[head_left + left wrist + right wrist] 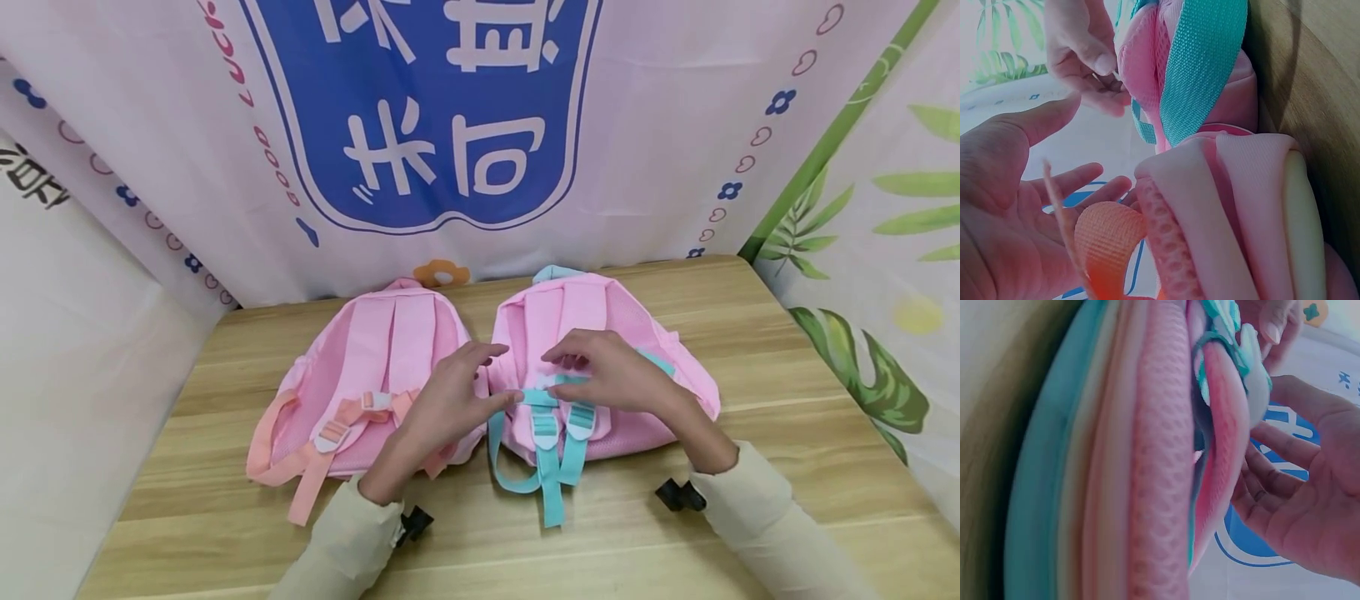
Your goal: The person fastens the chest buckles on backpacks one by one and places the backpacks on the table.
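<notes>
Two pink backpacks lie side by side on the table, their shoulder straps facing up. The left backpack (367,333) has orange webbing straps (277,450) and white buckles; the right backpack (637,317) has turquoise webbing (551,483) and white strap adjusters (545,429). My left hand (450,396) hovers between the two bags, thumb and fingers spread, with no object in its grasp. Over the right bag's shoulder straps, my right hand (618,371) has its fingers loosely bent, thumb apart, close to the turquoise webbing. Whether its fingertips touch the strap is hard to tell.
The wooden table (750,358) ends at a printed white curtain (652,167) with a blue sign behind it. Another curtain with green leaves (877,367) hangs at the right. Orange and turquoise strap ends lie loose toward the front.
</notes>
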`<action>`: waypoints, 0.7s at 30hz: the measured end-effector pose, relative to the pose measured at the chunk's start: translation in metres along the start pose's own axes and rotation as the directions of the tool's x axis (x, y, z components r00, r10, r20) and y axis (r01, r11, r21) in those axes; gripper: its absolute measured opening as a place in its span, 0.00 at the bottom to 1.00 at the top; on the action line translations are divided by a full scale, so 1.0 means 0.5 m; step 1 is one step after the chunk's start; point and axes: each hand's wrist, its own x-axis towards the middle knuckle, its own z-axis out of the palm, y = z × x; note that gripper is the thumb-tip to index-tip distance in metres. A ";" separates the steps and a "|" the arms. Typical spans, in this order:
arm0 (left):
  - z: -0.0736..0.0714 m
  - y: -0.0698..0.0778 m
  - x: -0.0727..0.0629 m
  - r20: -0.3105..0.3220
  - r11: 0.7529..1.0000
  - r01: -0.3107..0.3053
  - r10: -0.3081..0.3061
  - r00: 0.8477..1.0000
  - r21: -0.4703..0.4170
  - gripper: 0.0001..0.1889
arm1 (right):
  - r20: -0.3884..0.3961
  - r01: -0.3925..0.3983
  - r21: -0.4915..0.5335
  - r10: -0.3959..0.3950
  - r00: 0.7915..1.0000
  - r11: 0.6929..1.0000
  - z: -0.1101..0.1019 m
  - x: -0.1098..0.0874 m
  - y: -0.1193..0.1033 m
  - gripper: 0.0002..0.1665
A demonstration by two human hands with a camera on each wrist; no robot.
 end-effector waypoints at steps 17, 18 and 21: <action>0.001 0.008 0.001 0.002 1.000 -0.011 0.011 1.000 -0.016 0.33 | -0.017 -0.105 -0.163 0.104 0.994 0.981 0.029 -0.004 -0.027 0.20; 0.001 0.007 0.001 0.001 1.000 -0.011 0.012 1.000 -0.015 0.33 | -0.022 -0.107 -0.171 0.105 0.994 0.979 0.030 -0.004 -0.027 0.19; 0.005 0.004 0.002 -0.001 1.000 -0.018 0.018 1.000 -0.018 0.33 | -0.034 -0.113 -0.185 0.109 0.993 0.976 0.032 -0.006 -0.029 0.18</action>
